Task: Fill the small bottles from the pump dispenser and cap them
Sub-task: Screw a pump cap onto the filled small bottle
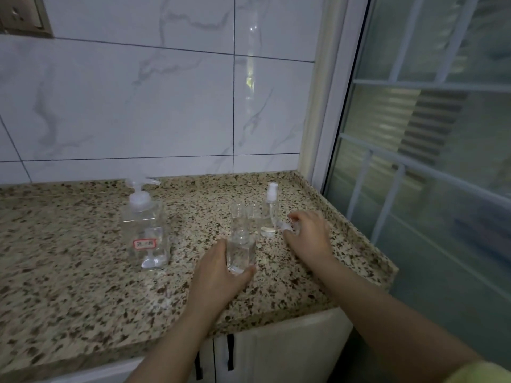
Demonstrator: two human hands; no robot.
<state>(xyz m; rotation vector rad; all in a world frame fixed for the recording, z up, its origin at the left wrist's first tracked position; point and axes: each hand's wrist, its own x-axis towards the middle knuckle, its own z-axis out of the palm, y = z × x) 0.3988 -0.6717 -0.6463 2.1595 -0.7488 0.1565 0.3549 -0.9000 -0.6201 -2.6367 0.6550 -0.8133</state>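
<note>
The left hand (pixel 221 269) is wrapped round a small clear bottle (pixel 240 252), thumb on the near side and fingers behind, holding it upright just over or on the speckled granite counter (pixel 69 286); which of the two cannot be told. The bottle's neck is open, with no cap on it, and its body looks clear.

The right hand (pixel 309 233) reaches out to the right of that bottle, its fingers curled round a small pale spray cap (pixel 287 226), which pokes out from the fingertips toward the left. The motion blur there keeps the exact grip from being read.

Just behind the held bottle stand two more uncapped small bottles (pixel 246 214), side by side and close together. To their right, near the right hand's fingertips, is a capped bottle (pixel 269 211) with a white spray top, upright, with some clear liquid in its lower part.

Well to the left stands the pump dispenser (pixel 145 230), a square clear bottle with a white pump head whose nozzle points right, and a small red-bordered label low on its front.

Behind the counter is a wall of white marble-look tiles (pixel 138 92); on the right is a window (pixel 428 134) with frosted panes. Under the counter edge are white cabinet doors (pixel 276 352) with dark handles
</note>
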